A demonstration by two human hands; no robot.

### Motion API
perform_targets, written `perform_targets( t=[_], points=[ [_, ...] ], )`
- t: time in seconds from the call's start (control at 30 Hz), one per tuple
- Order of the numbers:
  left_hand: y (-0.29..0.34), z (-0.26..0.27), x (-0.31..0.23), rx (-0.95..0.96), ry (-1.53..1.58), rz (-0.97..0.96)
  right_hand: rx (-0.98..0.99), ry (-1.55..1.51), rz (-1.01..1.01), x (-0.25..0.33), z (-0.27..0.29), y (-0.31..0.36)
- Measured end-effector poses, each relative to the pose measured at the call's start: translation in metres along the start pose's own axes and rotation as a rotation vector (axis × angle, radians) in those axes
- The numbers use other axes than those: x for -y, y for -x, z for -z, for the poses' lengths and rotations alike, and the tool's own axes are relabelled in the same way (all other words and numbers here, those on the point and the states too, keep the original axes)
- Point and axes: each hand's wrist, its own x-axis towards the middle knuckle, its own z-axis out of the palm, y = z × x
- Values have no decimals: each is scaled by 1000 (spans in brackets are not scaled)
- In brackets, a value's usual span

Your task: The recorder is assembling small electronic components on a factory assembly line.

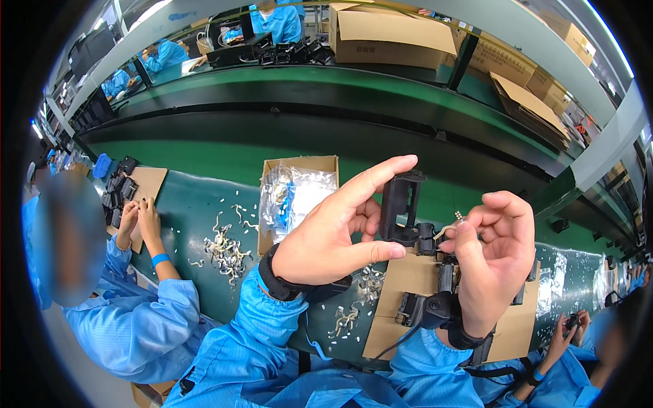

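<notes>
My left hand (326, 238) grips an open black plastic housing (392, 207) upright between thumb and fingers. Close by on the right, my right hand (496, 255) pinches a short cream-coloured wire (443, 233) with a small shiny end piece (459, 215) poking up past the fingertips. The wire and the housing look slightly apart. Below both hands lies a brown cardboard sheet (382, 340) carrying several more black housings (410, 309), some partly covered by my right wrist. Loose wires (345, 319) and little white bits are scattered at the sheet's left side.
A heap of wires (228, 250) lies on the green table (197, 197), beside an open carton (331, 164) of clear plastic bags. Co-workers in blue sit at left (129, 326) and right (564, 377), handling small parts. Beyond runs a green-edged shelf (306, 85) with cardboard boxes (388, 51).
</notes>
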Motion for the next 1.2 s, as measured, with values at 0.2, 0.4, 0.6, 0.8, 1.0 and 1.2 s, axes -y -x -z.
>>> perform_targets(
  t=[0.2,0.4,0.6,0.8,1.0,1.2],
  points=[
    [1,-2,2,13,10,15,20,5,-33,-1,-8,2],
    [1,-1,-3,4,-7,5,1,-1,-14,3,-3,4],
    [4,4,-2,-4,-35,9,45,-40,-25,-1,-8,3],
    [2,3,-1,0,-104,12,56,-46,-26,-1,-13,1],
    [3,4,-2,-7,-89,-23,89,-63,-27,-3,-15,6],
    [3,4,-3,-18,-88,-22,125,-131,-41,-1,-21,4]
  ],
)
